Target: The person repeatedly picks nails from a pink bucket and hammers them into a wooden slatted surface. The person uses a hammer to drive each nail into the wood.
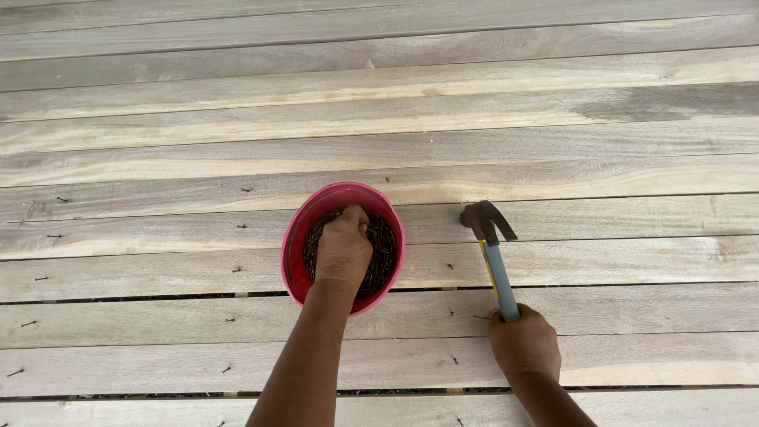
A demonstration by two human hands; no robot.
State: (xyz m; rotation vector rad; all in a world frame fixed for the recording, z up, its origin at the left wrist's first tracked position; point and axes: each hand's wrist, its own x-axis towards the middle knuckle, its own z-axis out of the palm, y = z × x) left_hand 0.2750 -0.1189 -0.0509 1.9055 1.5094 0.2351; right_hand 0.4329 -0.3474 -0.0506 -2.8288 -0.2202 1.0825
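A round pink bucket [296, 237] stands on pale wooden planks, filled with dark nails [384, 243]. My left hand [343, 247] reaches down into the bucket with its fingers closed among the nails; what they hold is hidden. To the right, my right hand [523, 343] grips the grey and yellow handle of a claw hammer [490, 245]. The hammer's dark head rests on a plank, claw pointing right.
The planks [553, 119] run left to right with narrow dark gaps between some of them. Several nails stand part-driven in the boards, such as a nail [236, 270] left of the bucket and a nail [449, 266] between bucket and hammer.
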